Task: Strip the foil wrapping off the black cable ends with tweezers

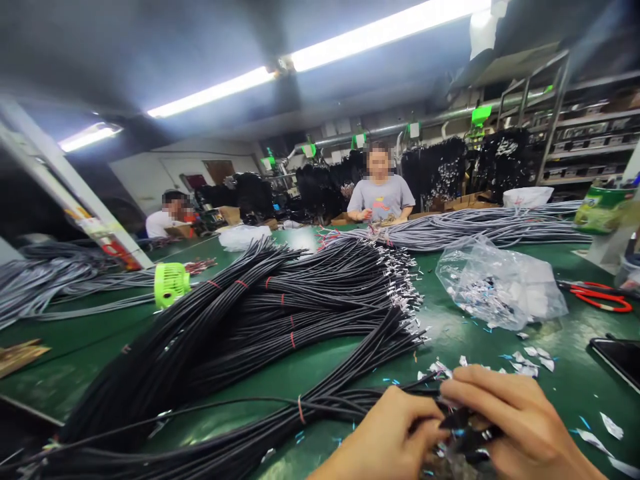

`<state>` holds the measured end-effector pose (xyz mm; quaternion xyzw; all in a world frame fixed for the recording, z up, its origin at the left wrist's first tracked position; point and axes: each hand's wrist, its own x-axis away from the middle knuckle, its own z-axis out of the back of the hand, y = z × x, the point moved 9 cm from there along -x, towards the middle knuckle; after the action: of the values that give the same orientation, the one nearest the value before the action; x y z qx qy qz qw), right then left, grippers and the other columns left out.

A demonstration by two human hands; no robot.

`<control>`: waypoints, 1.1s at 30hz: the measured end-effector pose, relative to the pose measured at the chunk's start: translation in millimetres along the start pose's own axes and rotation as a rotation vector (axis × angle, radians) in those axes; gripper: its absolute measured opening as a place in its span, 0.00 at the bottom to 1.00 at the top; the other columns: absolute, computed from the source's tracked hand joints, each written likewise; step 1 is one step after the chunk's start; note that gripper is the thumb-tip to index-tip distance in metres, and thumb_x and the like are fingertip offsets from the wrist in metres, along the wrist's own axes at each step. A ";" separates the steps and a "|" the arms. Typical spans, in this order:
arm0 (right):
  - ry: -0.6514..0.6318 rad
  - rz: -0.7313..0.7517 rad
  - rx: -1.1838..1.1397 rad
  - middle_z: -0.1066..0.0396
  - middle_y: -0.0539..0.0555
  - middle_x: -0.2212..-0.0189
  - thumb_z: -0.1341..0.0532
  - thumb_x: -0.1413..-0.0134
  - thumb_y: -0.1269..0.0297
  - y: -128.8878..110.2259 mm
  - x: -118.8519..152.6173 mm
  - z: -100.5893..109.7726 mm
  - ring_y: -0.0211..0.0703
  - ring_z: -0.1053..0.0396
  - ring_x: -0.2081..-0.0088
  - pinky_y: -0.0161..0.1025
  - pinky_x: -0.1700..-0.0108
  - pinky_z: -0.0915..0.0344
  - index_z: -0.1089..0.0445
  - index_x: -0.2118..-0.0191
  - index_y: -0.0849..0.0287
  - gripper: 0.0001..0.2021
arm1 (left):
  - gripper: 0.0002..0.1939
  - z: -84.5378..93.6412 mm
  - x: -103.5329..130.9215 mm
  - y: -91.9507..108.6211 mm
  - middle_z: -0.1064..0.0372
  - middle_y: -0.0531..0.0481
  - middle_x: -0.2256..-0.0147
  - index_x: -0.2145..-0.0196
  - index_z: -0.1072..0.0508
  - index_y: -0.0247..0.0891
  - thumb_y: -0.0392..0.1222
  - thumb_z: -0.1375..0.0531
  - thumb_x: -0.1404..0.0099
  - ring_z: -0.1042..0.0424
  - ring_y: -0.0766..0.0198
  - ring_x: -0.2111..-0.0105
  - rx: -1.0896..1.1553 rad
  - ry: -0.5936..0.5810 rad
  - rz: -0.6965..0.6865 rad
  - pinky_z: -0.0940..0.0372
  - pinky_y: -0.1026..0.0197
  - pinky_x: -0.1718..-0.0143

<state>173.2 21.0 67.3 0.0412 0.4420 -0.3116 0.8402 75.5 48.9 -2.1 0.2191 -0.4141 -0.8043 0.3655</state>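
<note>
At the lower right, my left hand (395,433) is closed, its thumb and fingertips pinched together. A black cable (225,403) runs from the left to this hand; the end between the fingers is hidden. My right hand (520,417) is closed around a dark tool (473,437), which looks like small cutters but is partly covered by the fingers. Both hands' fingertips nearly meet. Left of them lies a bundle of black cables (345,402) held by a reddish tie. Behind it spreads a large pile of tied black cables (260,320) with white stripped ends (405,293).
White scraps (530,360) and blue bits litter the green table (320,363). A clear bag of scraps (505,287), red-handled tool (603,297), phone (620,360) and lime-green fan (170,283) lie around. Grey cables (475,227) stretch behind. A person (381,197) sits opposite, another (167,217) farther left.
</note>
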 end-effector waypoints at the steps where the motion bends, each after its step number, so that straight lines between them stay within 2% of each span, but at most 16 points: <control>1: -0.011 -0.042 0.021 0.25 0.54 0.62 0.52 0.61 0.83 6.1 1.8 -1.5 0.39 0.26 0.65 0.31 0.68 0.32 0.28 0.58 0.57 0.26 | 0.14 3.2 0.0 -3.9 0.36 0.52 0.74 0.69 0.26 0.34 0.42 0.49 0.35 0.43 0.67 0.72 0.043 0.039 0.030 0.48 0.66 0.70; 4: -0.058 -0.265 -0.018 0.27 0.53 0.58 0.51 0.62 0.83 30.2 7.0 -10.1 0.39 0.26 0.65 0.32 0.67 0.31 0.29 0.56 0.54 0.28 | 0.19 10.0 1.2 -13.9 0.38 0.51 0.75 0.62 0.24 0.33 0.50 0.49 0.34 0.44 0.68 0.74 0.228 0.101 0.069 0.48 0.66 0.72; 6: -0.073 -0.397 -0.126 0.27 0.53 0.61 0.49 0.56 0.81 40.3 8.6 -15.5 0.39 0.27 0.66 0.33 0.66 0.31 0.29 0.56 0.54 0.23 | 0.24 10.0 0.7 -18.5 0.42 0.53 0.78 0.61 0.25 0.31 0.56 0.47 0.37 0.46 0.71 0.77 0.399 0.091 0.074 0.50 0.67 0.75; 8: -0.092 -0.457 -0.242 0.27 0.52 0.65 0.46 0.50 0.76 41.3 6.5 -20.0 0.39 0.28 0.66 0.33 0.66 0.31 0.29 0.58 0.55 0.16 | 0.26 9.3 -0.7 -20.4 0.44 0.54 0.79 0.60 0.26 0.29 0.58 0.44 0.39 0.47 0.73 0.80 0.545 0.078 0.074 0.51 0.68 0.77; 12: -0.167 -0.486 -0.345 0.28 0.49 0.72 0.42 0.46 0.71 34.4 0.7 -26.7 0.37 0.30 0.71 0.31 0.70 0.34 0.27 0.64 0.55 0.07 | 0.26 14.2 -3.0 -20.6 0.44 0.56 0.80 0.63 0.27 0.29 0.59 0.42 0.41 0.48 0.76 0.82 0.649 0.132 0.089 0.53 0.69 0.80; 15: -0.197 -0.511 -0.297 0.29 0.48 0.75 0.42 0.46 0.70 34.3 1.9 -30.9 0.36 0.32 0.73 0.31 0.72 0.36 0.26 0.67 0.55 0.07 | 0.24 21.1 -4.1 -18.7 0.47 0.58 0.83 0.69 0.28 0.28 0.58 0.40 0.42 0.50 0.76 0.83 0.655 0.200 0.072 0.54 0.69 0.81; 17: -0.199 -0.507 -0.267 0.29 0.49 0.76 0.42 0.46 0.70 35.0 3.4 -33.6 0.37 0.32 0.74 0.32 0.72 0.36 0.26 0.66 0.56 0.07 | 0.25 25.1 -5.2 -18.9 0.47 0.58 0.83 0.69 0.27 0.28 0.58 0.40 0.43 0.50 0.77 0.83 0.658 0.236 0.060 0.54 0.69 0.81; 23: -0.089 -0.512 -0.292 0.27 0.52 0.71 0.42 0.45 0.68 37.9 3.4 -29.4 0.38 0.29 0.71 0.32 0.70 0.33 0.26 0.61 0.57 0.08 | 0.27 30.5 -8.8 -20.7 0.45 0.55 0.80 0.64 0.26 0.26 0.59 0.44 0.40 0.49 0.76 0.82 0.634 0.255 0.057 0.54 0.68 0.80; 29: -0.030 -0.428 -0.329 0.28 0.52 0.72 0.42 0.46 0.72 29.3 2.1 -27.5 0.38 0.30 0.71 0.32 0.71 0.33 0.27 0.62 0.58 0.08 | 0.24 31.1 -6.5 -22.1 0.42 0.54 0.80 0.74 0.29 0.28 0.57 0.45 0.38 0.46 0.74 0.79 0.490 0.268 0.070 0.50 0.67 0.77; 33: -0.011 -0.402 -0.262 0.29 0.52 0.73 0.42 0.48 0.74 25.6 5.7 -27.6 0.38 0.30 0.72 0.32 0.72 0.35 0.27 0.63 0.58 0.09 | 0.22 30.5 -2.8 -26.0 0.41 0.54 0.80 0.72 0.27 0.28 0.55 0.42 0.40 0.43 0.73 0.80 0.431 0.313 0.104 0.47 0.68 0.77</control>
<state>170.1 48.2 40.9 -0.1585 0.4734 -0.4130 0.7617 46.8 76.6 -6.4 0.3922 -0.5246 -0.6342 0.4108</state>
